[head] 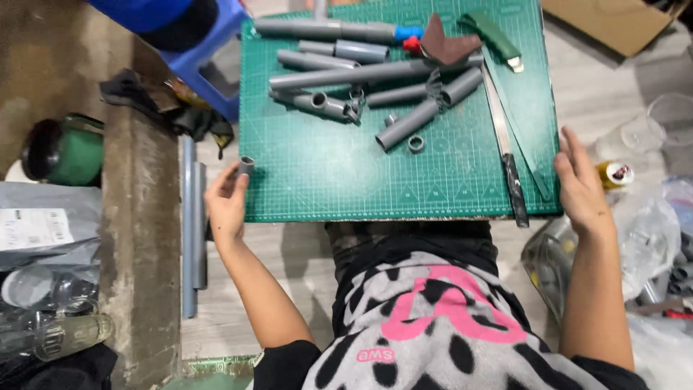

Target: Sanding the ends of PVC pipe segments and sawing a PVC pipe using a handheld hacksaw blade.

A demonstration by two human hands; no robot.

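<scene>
Hands flanked the near corners of the green cutting mat [325, 188], which lay across the person's lap. The left hand [226, 204] sat at the mat's near left corner, wrist bent, fingers curled upward and pinching a short grey pipe piece [246, 165] between thumb and fingertips, right against the mat's left edge. The right hand [580, 186] rested at the near right corner, palm turned inward, fingers straight and spread, empty, its side just touching the mat's right edge.

Along the right edge one long knife [505, 148] lay with its black handle pointing near and overhanging the near edge. Mid-mat lay one small grey ring [416, 144] and one tiny coupling [390, 119]. Beyond them, toward the far edge, about eight grey pipe lengths [361, 73] lay in a loose pile, some crossing. One red-brown cloth piece [446, 45] lay on their right ends, and one green-handled tool [495, 37] lay at the far right corner. Off the left edge, two long grey pipes [191, 224] lay on the floor.
</scene>
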